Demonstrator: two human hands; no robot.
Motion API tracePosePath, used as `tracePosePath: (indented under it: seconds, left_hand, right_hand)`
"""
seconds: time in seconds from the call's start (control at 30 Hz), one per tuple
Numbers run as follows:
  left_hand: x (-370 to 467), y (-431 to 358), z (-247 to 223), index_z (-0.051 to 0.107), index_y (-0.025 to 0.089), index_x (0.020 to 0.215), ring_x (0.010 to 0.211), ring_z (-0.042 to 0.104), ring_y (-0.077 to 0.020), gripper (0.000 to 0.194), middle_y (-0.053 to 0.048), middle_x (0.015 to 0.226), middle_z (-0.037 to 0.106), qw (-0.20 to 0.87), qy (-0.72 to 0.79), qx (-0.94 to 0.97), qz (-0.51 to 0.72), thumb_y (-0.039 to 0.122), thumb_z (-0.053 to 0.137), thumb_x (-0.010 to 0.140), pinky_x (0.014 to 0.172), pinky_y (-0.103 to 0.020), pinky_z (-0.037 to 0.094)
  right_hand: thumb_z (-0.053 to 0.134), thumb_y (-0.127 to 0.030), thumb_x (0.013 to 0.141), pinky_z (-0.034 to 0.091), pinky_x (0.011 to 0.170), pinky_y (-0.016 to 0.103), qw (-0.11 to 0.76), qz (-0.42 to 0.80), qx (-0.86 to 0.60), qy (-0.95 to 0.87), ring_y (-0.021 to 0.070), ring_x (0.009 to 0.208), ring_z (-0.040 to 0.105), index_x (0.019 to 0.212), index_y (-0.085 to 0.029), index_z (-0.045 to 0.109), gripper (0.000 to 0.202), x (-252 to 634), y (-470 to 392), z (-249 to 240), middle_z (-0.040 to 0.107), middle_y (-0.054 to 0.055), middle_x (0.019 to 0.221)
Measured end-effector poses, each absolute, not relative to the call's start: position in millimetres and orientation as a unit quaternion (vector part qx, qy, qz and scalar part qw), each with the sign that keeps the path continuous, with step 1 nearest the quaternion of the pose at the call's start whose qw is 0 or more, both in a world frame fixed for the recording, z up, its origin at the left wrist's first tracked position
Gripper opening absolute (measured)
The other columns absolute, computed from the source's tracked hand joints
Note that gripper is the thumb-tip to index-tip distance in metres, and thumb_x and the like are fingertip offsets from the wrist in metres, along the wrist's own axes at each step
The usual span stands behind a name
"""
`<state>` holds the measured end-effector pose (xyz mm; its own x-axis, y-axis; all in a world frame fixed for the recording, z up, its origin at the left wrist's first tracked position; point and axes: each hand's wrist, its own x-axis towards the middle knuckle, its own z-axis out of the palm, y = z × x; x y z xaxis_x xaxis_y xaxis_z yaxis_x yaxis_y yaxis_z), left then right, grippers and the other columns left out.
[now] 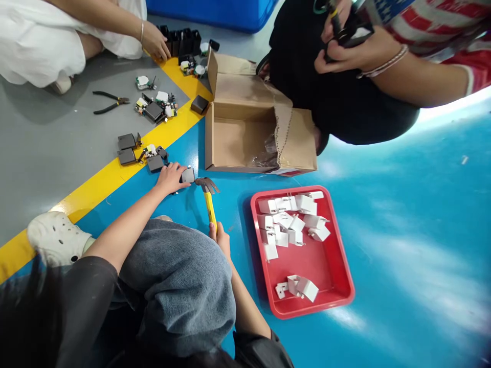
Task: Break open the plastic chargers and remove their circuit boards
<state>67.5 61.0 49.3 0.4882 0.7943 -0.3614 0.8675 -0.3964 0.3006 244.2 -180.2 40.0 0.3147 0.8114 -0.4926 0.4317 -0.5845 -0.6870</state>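
My right hand (221,238) grips the yellow handle of a claw hammer (209,204). The hammer's metal head is level with a dark power adapter (187,175) on the blue floor, close to its right side. Around that adapter close the thumb and fingers of my left hand (169,179), holding it down against the floor. Just beyond my left wrist lie another dark adapter case (155,163) and some loose circuit parts (151,151). Two more dark cases (126,148) rest on the yellow stripe.
An open cardboard box (245,138) stands ahead, and a red tray (337,255) with several white plug adapters (283,220) is at right. Pliers (111,102) lie on the grey floor. Two people sit opposite; one person's hand (156,43) touches black cases (184,41), the other holds pliers.
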Motion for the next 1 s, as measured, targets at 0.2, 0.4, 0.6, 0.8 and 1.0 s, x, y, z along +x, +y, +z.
tracePosePath:
  seconds: [0.2,0.4,0.6,0.8,1.0]
  left_hand:
    - [65,55,54,0.041,0.031,0.149,0.140,0.036,-0.0330,0.063,-0.004,0.157,0.036,0.306,0.428,0.846,-0.087,0.035,0.052,0.087,0.110,-0.047,0.035]
    - [71,27,45,0.046,0.011,0.140,0.126,0.045,-0.0364,0.065,-0.019,0.134,0.055,0.193,0.532,0.822,-0.069,0.048,0.056,0.088,0.100,-0.047,0.038]
    - [71,21,39,0.042,0.014,0.143,0.127,0.042,-0.0376,0.075,-0.019,0.139,0.050,0.188,0.537,0.819,-0.065,0.054,0.062,0.084,0.099,-0.047,0.036]
    - [91,22,38,0.046,0.010,0.138,0.121,0.046,-0.0373,0.072,-0.021,0.130,0.055,0.170,0.542,0.822,-0.047,0.056,0.060,0.085,0.097,-0.046,0.036]
    - [61,29,34,0.037,0.019,0.148,0.134,0.041,-0.0325,0.071,-0.011,0.148,0.048,0.250,0.464,0.848,-0.064,0.039,0.063,0.085,0.105,-0.044,0.034]
  right_hand:
    - [0.024,-0.076,0.087,0.027,0.050,0.025,0.208,0.429,-0.783,-0.399,0.0154,0.049,0.048,0.083,-0.023,0.045,0.058,250,-180,35,0.050,-0.002,0.056]
    - [0.027,-0.072,0.090,0.028,0.051,0.025,0.200,0.432,-0.781,-0.404,0.0159,0.053,0.050,0.083,-0.022,0.046,0.053,250,-188,37,0.054,0.000,0.061]
    - [0.027,-0.071,0.091,0.029,0.051,0.025,0.195,0.416,-0.785,-0.416,0.0154,0.051,0.049,0.087,-0.022,0.050,0.054,252,-185,41,0.054,0.000,0.059]
    - [0.027,-0.069,0.091,0.029,0.050,0.024,0.193,0.414,-0.792,-0.405,0.0150,0.051,0.049,0.083,-0.022,0.048,0.051,251,-191,42,0.053,0.000,0.059]
    - [0.028,-0.068,0.091,0.029,0.049,0.024,0.177,0.418,-0.791,-0.410,0.0155,0.051,0.050,0.083,-0.023,0.046,0.049,253,-198,45,0.053,0.000,0.058]
